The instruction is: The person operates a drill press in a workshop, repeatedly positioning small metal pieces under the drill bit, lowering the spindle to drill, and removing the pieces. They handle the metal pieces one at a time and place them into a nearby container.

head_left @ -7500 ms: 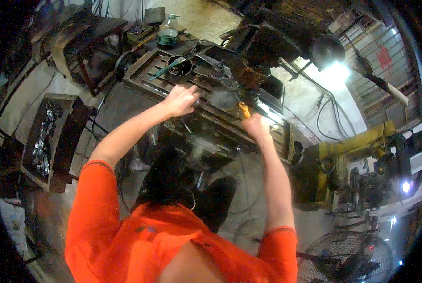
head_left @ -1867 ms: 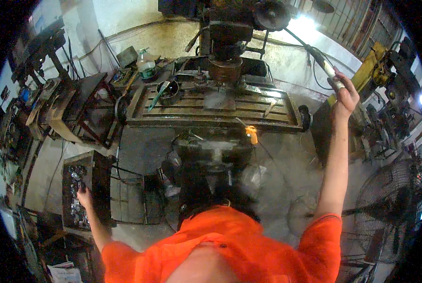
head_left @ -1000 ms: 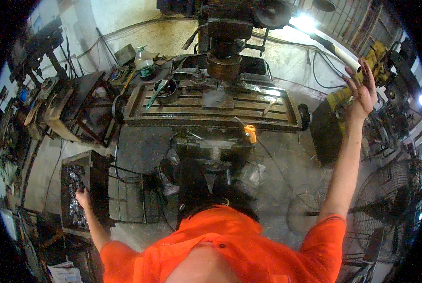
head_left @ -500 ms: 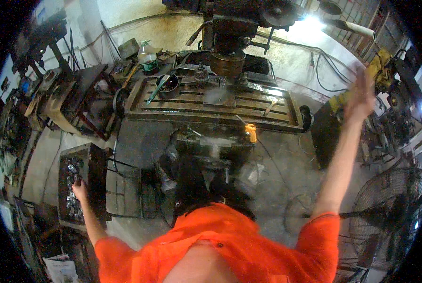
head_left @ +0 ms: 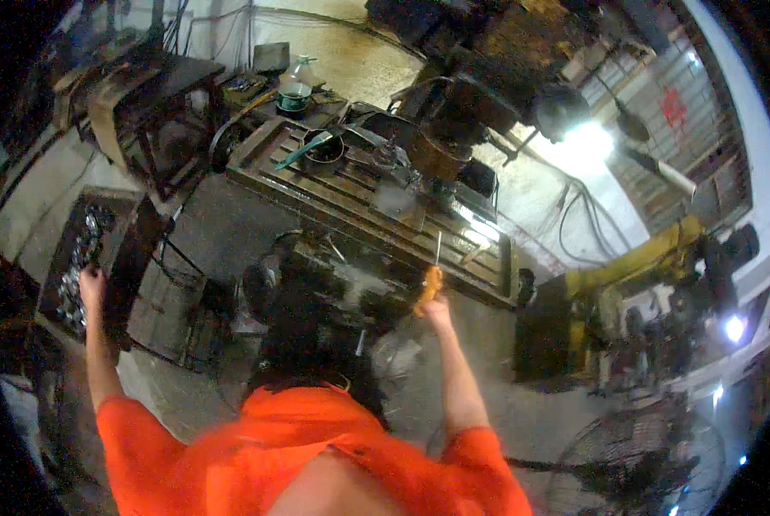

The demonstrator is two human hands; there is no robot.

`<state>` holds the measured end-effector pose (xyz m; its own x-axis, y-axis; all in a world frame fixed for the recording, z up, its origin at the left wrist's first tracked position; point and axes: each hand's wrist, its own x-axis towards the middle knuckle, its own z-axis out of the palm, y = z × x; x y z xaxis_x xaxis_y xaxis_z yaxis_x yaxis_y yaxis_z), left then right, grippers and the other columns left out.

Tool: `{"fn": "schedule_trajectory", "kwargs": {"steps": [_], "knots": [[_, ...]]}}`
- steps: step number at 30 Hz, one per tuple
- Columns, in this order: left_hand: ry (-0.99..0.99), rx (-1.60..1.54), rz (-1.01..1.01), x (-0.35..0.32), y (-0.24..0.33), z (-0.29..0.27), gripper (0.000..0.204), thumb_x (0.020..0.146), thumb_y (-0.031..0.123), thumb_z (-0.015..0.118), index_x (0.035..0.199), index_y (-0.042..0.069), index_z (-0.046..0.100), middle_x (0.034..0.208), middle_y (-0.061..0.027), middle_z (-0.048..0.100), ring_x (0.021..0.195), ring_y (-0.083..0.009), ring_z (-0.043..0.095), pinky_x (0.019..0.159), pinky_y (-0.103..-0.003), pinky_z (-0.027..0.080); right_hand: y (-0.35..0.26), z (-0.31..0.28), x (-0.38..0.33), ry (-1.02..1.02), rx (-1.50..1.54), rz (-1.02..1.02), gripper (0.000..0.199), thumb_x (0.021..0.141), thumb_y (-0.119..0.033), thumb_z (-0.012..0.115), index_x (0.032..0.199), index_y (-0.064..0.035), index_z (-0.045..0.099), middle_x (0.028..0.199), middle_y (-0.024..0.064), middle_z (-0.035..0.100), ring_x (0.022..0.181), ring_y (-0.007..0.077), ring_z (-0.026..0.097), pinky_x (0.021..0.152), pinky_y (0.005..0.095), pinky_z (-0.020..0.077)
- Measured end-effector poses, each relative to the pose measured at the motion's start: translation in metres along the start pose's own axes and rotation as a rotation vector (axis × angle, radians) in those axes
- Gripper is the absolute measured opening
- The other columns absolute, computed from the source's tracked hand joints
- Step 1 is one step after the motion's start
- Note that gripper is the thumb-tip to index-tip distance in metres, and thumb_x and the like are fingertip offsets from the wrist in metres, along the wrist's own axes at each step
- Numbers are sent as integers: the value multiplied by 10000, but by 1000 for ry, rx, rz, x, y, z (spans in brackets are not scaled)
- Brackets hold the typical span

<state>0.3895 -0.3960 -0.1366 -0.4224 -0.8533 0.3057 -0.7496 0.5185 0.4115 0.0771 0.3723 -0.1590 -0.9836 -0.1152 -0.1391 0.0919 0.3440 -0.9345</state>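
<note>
At the left, my left hand [head_left: 92, 282] reaches down into a dark open box [head_left: 133, 225] of shiny metal parts [head_left: 90, 239]. Its fingers are bent in among the parts, and what they hold is too small to make out. In front of the machine, my right hand [head_left: 437, 313] is wrapped round an orange air blow gun [head_left: 432, 282]. The gun's thin nozzle points up toward the front edge of the slotted machine table [head_left: 316, 203].
On the machine table are a dark bowl [head_left: 326, 151] and a teal-handled brush [head_left: 297, 155]. A plastic bottle [head_left: 294, 96] stands behind it at the left. A bright lamp [head_left: 590, 143] shines at the back right; a large fan [head_left: 639, 456] stands at the lower right.
My right hand has come down and inward from the far right and taken hold of the orange blow gun. My left hand stays at the box. The whole view has tilted.
</note>
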Motion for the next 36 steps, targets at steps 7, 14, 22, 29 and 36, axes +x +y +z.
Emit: {"fn": "schedule_trajectory", "kwargs": {"steps": [7,14,22,29,36], "knots": [[-7,50,41,24,-62,45,288,790,229,552,979,21,613,917,-184,616,882,-329,588,757,-385,454,-107,30,-47,158,137,62,172,689,-92,515,851,-40,536,554,40,473,414,122,457,355,251,359],[-62,-30,-24,18,-50,42,309,801,230,539,1015,12,587,956,-187,606,899,-337,578,765,-395,452,-205,-1,-76,-230,-506,-88,338,663,-128,525,984,-22,519,720,127,603,486,197,522,448,332,435],[-10,9,-23,4,-30,28,300,803,199,534,1036,16,579,1004,-180,594,947,-327,560,800,-379,446,-222,44,-1,12,-1535,-174,334,660,-327,547,772,-24,632,841,179,631,797,315,621,703,402,495],[-68,37,-30,2,0,6,300,813,219,520,1038,33,590,986,-172,605,942,-328,565,802,-386,447,-195,37,104,113,-1316,-104,388,693,-332,501,881,-17,626,968,218,602,917,349,584,814,411,457],[-138,-15,-15,13,13,14,329,827,261,504,1071,54,581,1037,-170,588,963,-333,554,810,-393,439,-146,-41,33,-144,-1401,-270,307,691,-320,539,758,-33,626,833,209,617,777,354,606,704,420,489]]}}
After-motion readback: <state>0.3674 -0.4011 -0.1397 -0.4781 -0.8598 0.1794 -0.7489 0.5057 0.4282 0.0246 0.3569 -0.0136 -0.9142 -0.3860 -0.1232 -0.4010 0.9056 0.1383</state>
